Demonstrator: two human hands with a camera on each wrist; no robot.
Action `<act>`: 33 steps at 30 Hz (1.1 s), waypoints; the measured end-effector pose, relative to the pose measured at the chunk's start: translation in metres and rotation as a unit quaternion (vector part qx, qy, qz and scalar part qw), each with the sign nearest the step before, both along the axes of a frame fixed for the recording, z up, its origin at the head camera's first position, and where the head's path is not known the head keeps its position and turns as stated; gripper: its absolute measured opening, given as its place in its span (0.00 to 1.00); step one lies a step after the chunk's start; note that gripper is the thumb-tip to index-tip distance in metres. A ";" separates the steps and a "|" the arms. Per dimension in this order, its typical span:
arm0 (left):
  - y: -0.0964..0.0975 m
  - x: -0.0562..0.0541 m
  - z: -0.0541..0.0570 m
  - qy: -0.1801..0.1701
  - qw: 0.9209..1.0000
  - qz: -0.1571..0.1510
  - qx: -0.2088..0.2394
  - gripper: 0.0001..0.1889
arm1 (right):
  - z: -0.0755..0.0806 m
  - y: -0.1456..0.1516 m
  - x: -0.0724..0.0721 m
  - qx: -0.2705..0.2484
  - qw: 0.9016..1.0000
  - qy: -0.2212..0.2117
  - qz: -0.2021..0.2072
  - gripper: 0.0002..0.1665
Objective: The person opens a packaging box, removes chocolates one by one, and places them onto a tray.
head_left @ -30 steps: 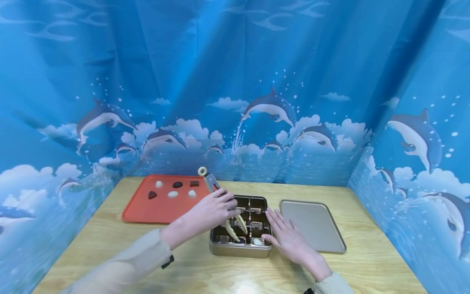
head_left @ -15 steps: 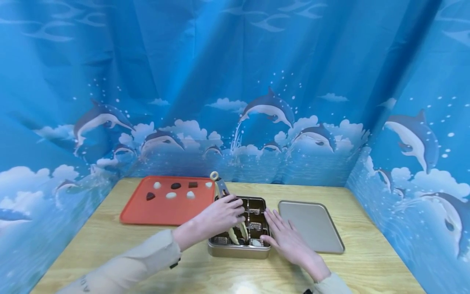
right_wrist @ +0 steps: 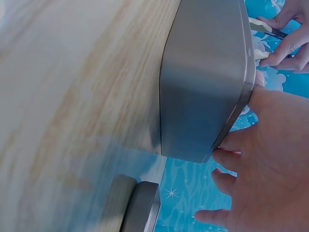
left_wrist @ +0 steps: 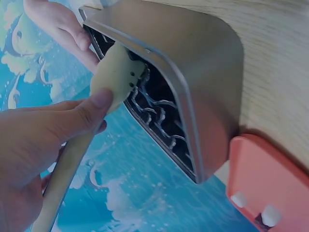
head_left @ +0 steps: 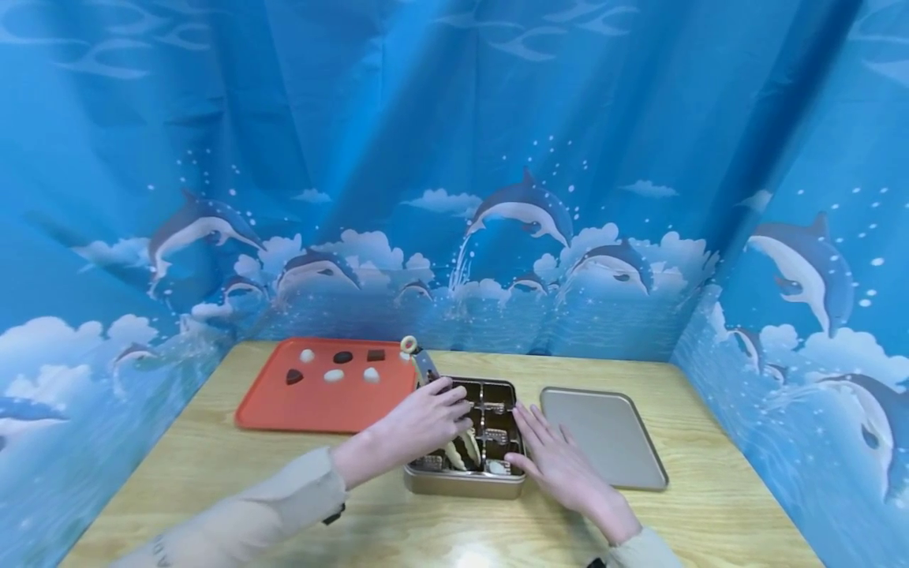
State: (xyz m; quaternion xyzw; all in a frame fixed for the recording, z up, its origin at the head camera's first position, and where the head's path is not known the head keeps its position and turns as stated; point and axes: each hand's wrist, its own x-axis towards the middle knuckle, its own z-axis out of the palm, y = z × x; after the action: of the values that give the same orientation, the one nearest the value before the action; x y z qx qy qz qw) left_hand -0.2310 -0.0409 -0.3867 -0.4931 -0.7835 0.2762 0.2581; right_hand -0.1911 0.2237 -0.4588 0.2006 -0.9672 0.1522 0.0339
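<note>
My left hand (head_left: pixel 419 422) grips a pair of tongs (head_left: pixel 424 366) with a cream ring at the top and cream tips. The tips reach down into a front compartment of the divided metal tin (head_left: pixel 463 486); I cannot tell what lies between them. In the left wrist view, thumb and fingers hold the tongs just above one wide cream tip (left_wrist: pixel 112 72). My right hand (head_left: pixel 561 467) rests on the tin's right rim, fingers straight and extended, as the right wrist view also shows. A white candy piece (head_left: pixel 499 468) sits in the front right compartment.
Left of the tin lies a red tray (head_left: pixel 312 409) bearing several white and dark brown candy pieces (head_left: pixel 343 357). A flat metal lid (head_left: pixel 604 438) lies to the right. A blue dolphin-print curtain (head_left: pixel 454 197) hangs behind the wooden table (head_left: pixel 355 521).
My left hand has moved slightly right, and the tongs stand steeper, their tips lower in the tin. A white piece at the tray's right corner has come into view. My right hand stays put.
</note>
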 end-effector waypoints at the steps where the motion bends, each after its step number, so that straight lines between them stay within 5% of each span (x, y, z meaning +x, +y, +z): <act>1: -0.003 -0.001 -0.001 -0.002 1.000 -0.007 0.015 0.18 | 0.000 -0.001 0.000 0.004 1.000 -0.005 -0.001 0.44; 8: -0.030 -0.011 -0.008 -0.030 0.990 -0.036 0.134 0.26 | 0.001 -0.002 -0.001 0.010 1.000 -0.010 0.002 0.45; 14: -0.050 -0.013 -0.018 -0.067 0.968 -0.046 0.238 0.29 | 0.001 -0.001 -0.001 0.009 1.000 -0.012 0.004 0.45; 24: -0.065 -0.008 -0.036 -0.145 0.941 -0.024 0.306 0.29 | -0.001 0.000 -0.002 0.003 1.000 -0.014 0.000 0.45; 33: -0.077 -0.003 -0.033 -0.180 0.920 0.041 0.346 0.29 | -0.001 0.000 -0.001 0.004 1.000 -0.009 0.001 0.44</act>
State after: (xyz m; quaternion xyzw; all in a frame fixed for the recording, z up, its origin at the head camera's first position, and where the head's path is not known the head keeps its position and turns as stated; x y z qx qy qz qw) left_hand -0.2341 -0.1182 -0.4196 -0.3820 -0.8830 -0.0950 0.2559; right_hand -0.1921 0.2241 -0.4601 0.2004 -0.9679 0.1500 0.0238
